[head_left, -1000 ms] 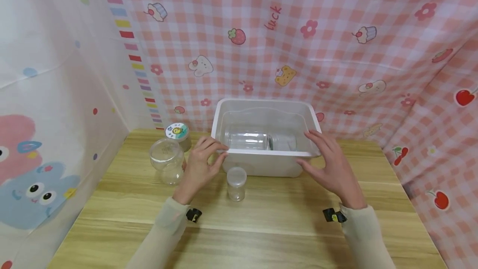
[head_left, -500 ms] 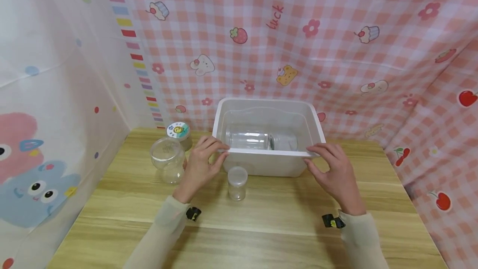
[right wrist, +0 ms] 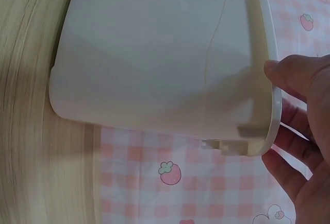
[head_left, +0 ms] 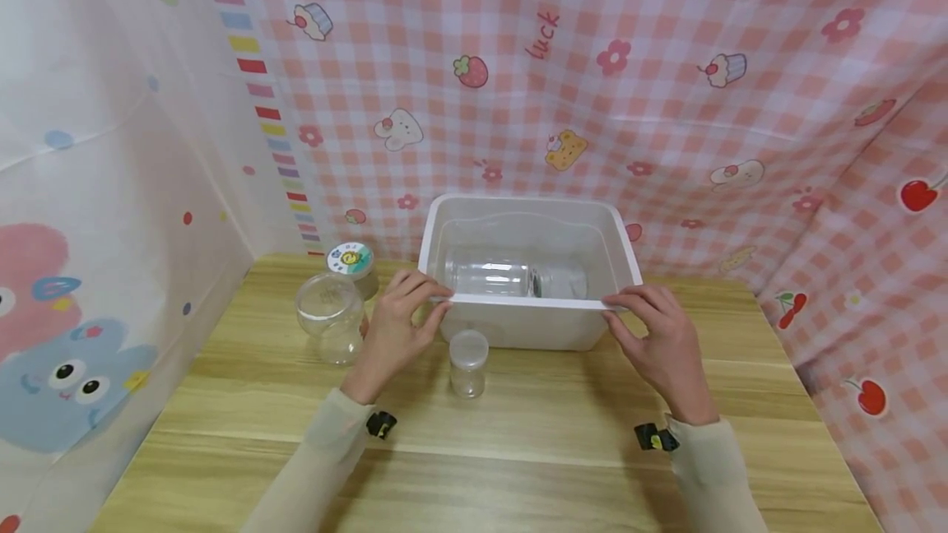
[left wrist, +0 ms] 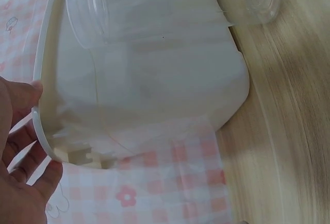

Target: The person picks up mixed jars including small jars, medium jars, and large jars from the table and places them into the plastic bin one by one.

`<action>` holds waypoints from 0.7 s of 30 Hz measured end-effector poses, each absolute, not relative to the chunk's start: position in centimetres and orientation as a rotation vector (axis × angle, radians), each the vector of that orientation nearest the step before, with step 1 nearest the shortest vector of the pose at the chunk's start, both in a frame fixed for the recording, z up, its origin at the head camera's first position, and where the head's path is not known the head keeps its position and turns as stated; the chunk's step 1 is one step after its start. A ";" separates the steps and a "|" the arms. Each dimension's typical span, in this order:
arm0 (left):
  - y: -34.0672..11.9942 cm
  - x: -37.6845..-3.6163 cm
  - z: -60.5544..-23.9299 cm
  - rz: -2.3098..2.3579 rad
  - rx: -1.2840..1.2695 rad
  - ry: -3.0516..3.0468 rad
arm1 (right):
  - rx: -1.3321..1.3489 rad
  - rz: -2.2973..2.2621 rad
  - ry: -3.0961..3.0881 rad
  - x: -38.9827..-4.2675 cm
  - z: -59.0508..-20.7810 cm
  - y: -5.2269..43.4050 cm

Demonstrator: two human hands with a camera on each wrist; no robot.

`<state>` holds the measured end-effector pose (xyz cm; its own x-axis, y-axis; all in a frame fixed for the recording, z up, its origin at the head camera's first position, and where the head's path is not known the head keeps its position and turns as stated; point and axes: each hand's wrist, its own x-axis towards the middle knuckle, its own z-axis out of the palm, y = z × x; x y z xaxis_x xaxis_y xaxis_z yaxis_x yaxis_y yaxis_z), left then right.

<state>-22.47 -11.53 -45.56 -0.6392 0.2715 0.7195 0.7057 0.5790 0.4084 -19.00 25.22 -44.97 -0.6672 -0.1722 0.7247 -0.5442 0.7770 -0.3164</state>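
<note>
A white plastic bin (head_left: 526,324) stands on the wooden table near the back cloth. My left hand (head_left: 400,326) pinches its rim at the front left corner, and in the left wrist view the thumb (left wrist: 27,94) lies on the near side of the rim. At the front right corner my right hand (head_left: 662,344) pinches the same rim, fingers over it and thumb (right wrist: 291,74) below. Inside the bin lie clear jars (head_left: 489,276) on their sides. A small clear jar with a frosted lid (head_left: 469,349) stands upright before the bin's front wall.
Left of the bin stand a round clear jar (head_left: 331,315) and, behind it, a tub with a printed lid (head_left: 351,258). The round jar is close beside my left hand. Patterned cloth (head_left: 474,122) hangs behind the table (head_left: 518,467) and on both sides.
My right hand was spread at the bin's front right corner with thumb and fingers apart; it has closed onto the rim there. My left hand and the bin stay in place.
</note>
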 end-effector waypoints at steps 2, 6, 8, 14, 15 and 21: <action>-11.5 -22.4 -45.5 -0.937 -0.775 -2.208 | 0.537 0.681 -2.262 -19.0 -44.9 25.2; -11.6 -22.4 -45.4 -0.935 -0.776 -2.232 | 0.546 0.681 -2.264 -19.1 -44.8 25.4; -11.7 -22.4 -45.4 -0.938 -0.773 -2.254 | 0.547 0.680 -2.264 -19.1 -44.9 25.4; -12.1 -22.2 -45.3 -0.973 -0.770 -2.272 | 0.526 0.665 -2.299 -19.0 -45.0 25.5; -12.1 -22.1 -45.2 -0.988 -0.765 -2.272 | 0.523 0.667 -2.302 -19.0 -45.0 25.5; -12.3 -21.7 -44.6 -1.099 -0.683 -2.292 | 0.515 0.671 -2.303 -19.1 -44.7 25.6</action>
